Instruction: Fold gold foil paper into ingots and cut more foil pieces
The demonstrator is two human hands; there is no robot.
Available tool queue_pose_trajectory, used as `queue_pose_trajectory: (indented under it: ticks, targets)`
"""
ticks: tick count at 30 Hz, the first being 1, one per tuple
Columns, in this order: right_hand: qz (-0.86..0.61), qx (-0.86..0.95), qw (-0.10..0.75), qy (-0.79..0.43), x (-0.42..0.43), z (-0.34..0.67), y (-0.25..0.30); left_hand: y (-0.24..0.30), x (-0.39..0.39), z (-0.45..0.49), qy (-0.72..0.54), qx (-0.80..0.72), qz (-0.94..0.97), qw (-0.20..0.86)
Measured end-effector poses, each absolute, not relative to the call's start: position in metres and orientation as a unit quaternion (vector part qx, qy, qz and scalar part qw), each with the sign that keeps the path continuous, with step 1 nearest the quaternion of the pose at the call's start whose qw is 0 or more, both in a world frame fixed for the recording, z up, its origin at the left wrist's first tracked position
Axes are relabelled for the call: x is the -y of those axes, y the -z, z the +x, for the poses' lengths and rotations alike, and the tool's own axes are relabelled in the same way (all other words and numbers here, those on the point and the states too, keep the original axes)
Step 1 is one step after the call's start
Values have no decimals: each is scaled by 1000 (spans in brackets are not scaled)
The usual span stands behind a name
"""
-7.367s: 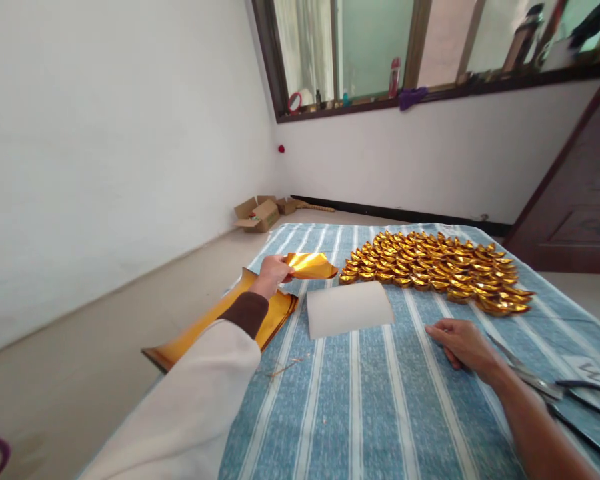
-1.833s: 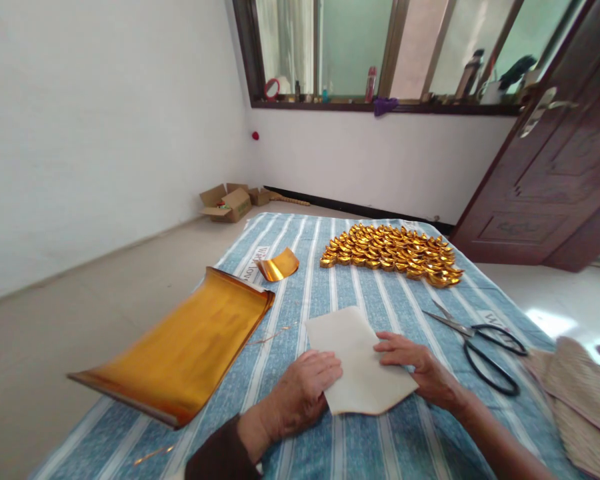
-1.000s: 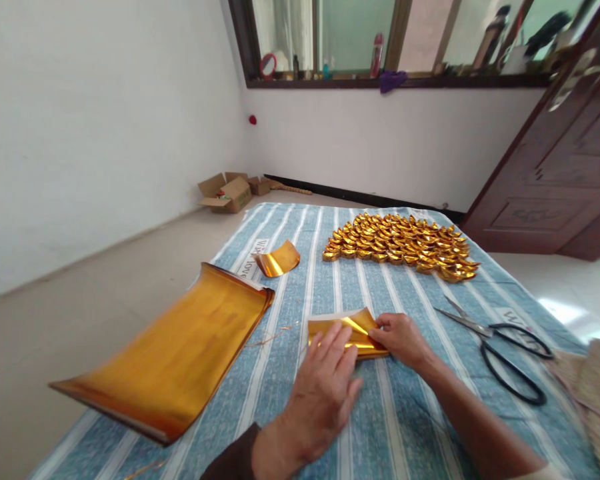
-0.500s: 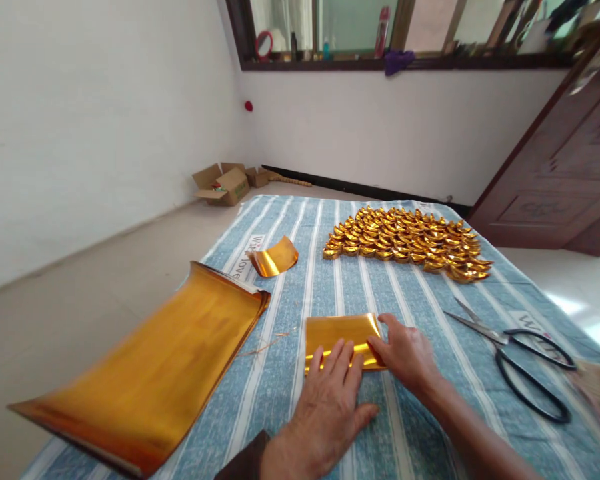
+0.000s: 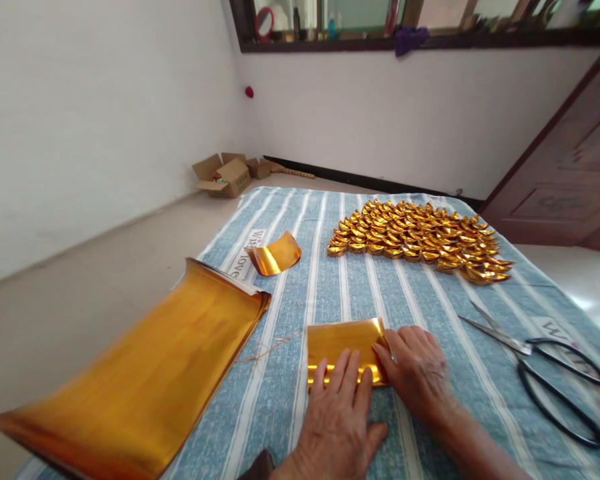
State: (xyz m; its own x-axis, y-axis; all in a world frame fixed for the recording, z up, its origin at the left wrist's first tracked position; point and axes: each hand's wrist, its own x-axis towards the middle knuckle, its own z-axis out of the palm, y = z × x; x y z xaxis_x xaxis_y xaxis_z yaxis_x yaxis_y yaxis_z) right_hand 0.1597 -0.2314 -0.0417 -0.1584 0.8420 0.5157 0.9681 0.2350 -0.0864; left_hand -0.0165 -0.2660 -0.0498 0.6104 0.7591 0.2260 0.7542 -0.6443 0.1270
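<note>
A small piece of shiny gold foil paper (image 5: 344, 339) lies on the striped cloth in front of me, its near part bent into a bright band. My left hand (image 5: 337, 413) rests flat on its near edge with the fingers spread. At the paper's right edge, my right hand (image 5: 415, 367) pinches it between thumb and fingers. Several large gold sheets (image 5: 145, 360) lie stacked at the left. A curled gold piece (image 5: 276, 255) sits beyond the stack. Black-handled scissors (image 5: 527, 347) lie to the right with the blades apart.
Rows of folded gold paper ingots (image 5: 415, 237) cover the table's far right. A blue and white striped cloth (image 5: 285, 400) covers the table. Open cardboard boxes (image 5: 227, 177) stand on the floor beyond, and a brown door (image 5: 565, 180) is at the right.
My right hand has closed in more along the paper's right edge, its fingers curling tighter. My left hand stays pressed on the paper. The view has shifted slightly.
</note>
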Motion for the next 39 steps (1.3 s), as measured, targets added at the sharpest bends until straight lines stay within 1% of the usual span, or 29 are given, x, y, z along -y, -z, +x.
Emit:
queue_pose_trajectory:
  ticks: [4, 8, 15, 24, 34, 39]
  targets:
    - [-574, 770, 255, 110, 228, 158, 43, 52, 264, -17, -142, -411, 900, -4]
    - [-524, 798, 272, 123, 227, 158, 52, 51, 262, -18, -161, -400, 902, -18]
    - [-514, 801, 281, 122, 226, 158, 66, 49, 258, -20, -175, -386, 905, -50]
    - [-501, 812, 277, 112, 226, 159, 67, 54, 256, -21, -159, -385, 909, -9]
    - [-500, 815, 270, 114, 226, 159, 68, 54, 255, -22, -156, -385, 910, 7]
    - [-496, 817, 268, 120, 227, 158, 66, 57, 256, -23, -158, -385, 909, -2]
